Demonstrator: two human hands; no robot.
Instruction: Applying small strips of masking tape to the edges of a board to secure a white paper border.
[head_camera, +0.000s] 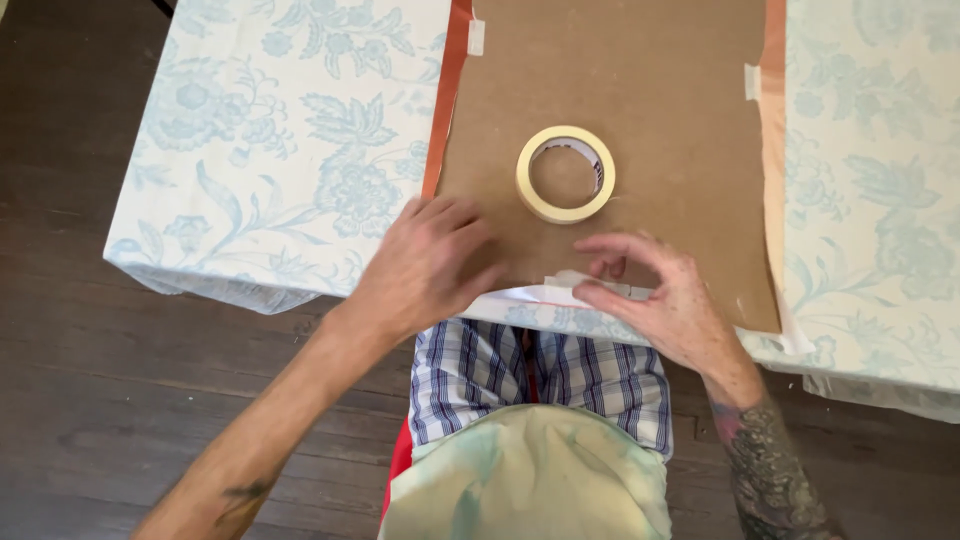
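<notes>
— Masking tape strip (580, 287): where is it found?

— It is seen along the near edge of the brown board (650, 110), just right of the middle, where a white sheet (520, 296) pokes out from under the board. The strip is pinched between thumb and fingers of the right hand (655, 300).

— And the left hand (425, 265)?

— It is laid palm down on the board's near left corner, fingers spread and flattened, nothing being grasped; the board and sheet are pressed by it.

— What else is placed on the board?

— A roll of cream masking tape (566, 173) is laid flat near the middle, just beyond both hands and touched by neither. Short tape tabs (752, 82) are stuck at the far left and right edges, over an orange border (445, 100).

— What is the board rested on?

— A tablecloth (280, 140) printed with pale blue flowers is spread beneath it, with dark wooden floor (90, 400) seen to the left and near side.
</notes>
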